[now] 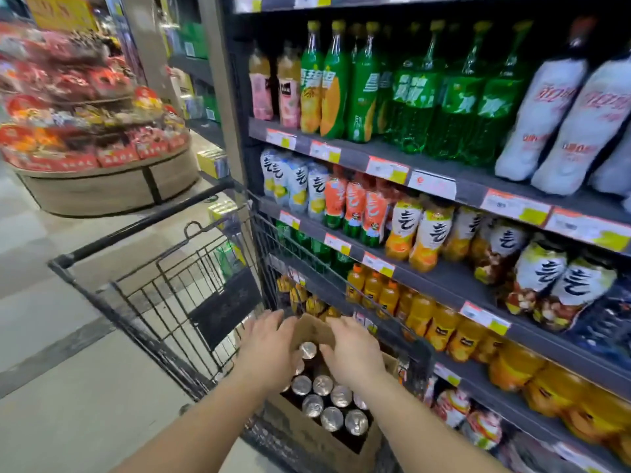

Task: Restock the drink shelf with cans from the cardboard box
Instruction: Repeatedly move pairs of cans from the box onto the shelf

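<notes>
We see the shelf (pixel 444 172), stocked with bottles, filling the right side. Beside it stands the cart (pixel 164 295), which carries the box (pixel 307 435) of upright cans (pixel 322 402). Our left hand (pixel 269 346) and right hand (pixel 353 353) reach into the box at its far flap, fingers curled down among the can tops; we cannot tell whether either grips a can.

Two bare forearms end in the bare left hand (pixel 269 346) and bare right hand (pixel 353 353). No sleeve, glove, watch or ring shows on either arm or hand.
</notes>
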Demonstrator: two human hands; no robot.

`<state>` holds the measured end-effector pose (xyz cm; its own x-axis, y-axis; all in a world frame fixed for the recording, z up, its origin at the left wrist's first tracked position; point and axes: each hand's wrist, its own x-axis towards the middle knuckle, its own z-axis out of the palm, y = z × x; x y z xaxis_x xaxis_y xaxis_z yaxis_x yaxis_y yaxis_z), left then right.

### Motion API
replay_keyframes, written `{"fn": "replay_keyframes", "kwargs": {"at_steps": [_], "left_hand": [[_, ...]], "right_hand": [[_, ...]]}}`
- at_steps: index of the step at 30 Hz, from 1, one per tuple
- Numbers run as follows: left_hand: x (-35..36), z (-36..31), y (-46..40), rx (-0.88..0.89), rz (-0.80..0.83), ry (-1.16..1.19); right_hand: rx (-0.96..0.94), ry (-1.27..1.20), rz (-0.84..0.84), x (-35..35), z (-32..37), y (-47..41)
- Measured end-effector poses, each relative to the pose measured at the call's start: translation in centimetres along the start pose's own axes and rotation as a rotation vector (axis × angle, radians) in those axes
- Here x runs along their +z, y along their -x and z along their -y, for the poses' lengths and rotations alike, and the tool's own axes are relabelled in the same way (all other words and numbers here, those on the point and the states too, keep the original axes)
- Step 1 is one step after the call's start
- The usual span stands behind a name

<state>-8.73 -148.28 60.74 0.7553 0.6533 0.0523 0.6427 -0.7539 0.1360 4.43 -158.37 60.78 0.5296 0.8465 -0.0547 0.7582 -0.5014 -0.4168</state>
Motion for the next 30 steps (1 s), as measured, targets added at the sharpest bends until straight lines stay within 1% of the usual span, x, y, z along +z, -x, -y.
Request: {"fn": "replay_keyframes", "kwargs": {"at_steps": [5, 8, 10, 15, 19, 22, 24, 27, 30], "left_hand": [[3.1, 4.1, -7.1, 0.059, 0.02, 0.023], [6.1, 5.3, -10.0, 0.128, 0.084, 0.059], [8.3, 5.7, -11.4, 0.185, 0.147, 0.072], [14.8, 7.1, -14.3, 0.283, 0.263, 0.157], [19.9, 7.3, -16.0, 0.349, 0.369, 0.235], [22.8, 7.1, -16.1, 0.351, 0.436, 0.251], [24.7, 6.9, -16.0, 0.36, 0.471, 0.193], [27.2, 6.7, -15.6, 0.363, 0.471, 0.015], [28.5, 5.9, -15.9, 0.31, 0.453, -0.103]], "right_hand": [[0.118, 0.013, 0.042, 1.7, -2.0, -7.1], [0.185, 0.01, 0.062, 3.6, -3.7, -9.1], [0.242, -0.004, 0.089, 5.6, -5.0, -9.6], [0.421, -0.036, 0.223, 11.0, -7.8, -10.1], [0.51, -0.08, 0.23, 15.3, -9.0, -10.0], [0.563, -0.114, 0.217, 17.8, -9.1, -9.5], [0.59, -0.125, 0.202, 19.0, -9.0, -9.2], [0.602, -0.154, 0.166, 20.2, -9.2, -8.6], [0.599, -0.148, 0.134, 20.8, -9.5, -8.7]]}}
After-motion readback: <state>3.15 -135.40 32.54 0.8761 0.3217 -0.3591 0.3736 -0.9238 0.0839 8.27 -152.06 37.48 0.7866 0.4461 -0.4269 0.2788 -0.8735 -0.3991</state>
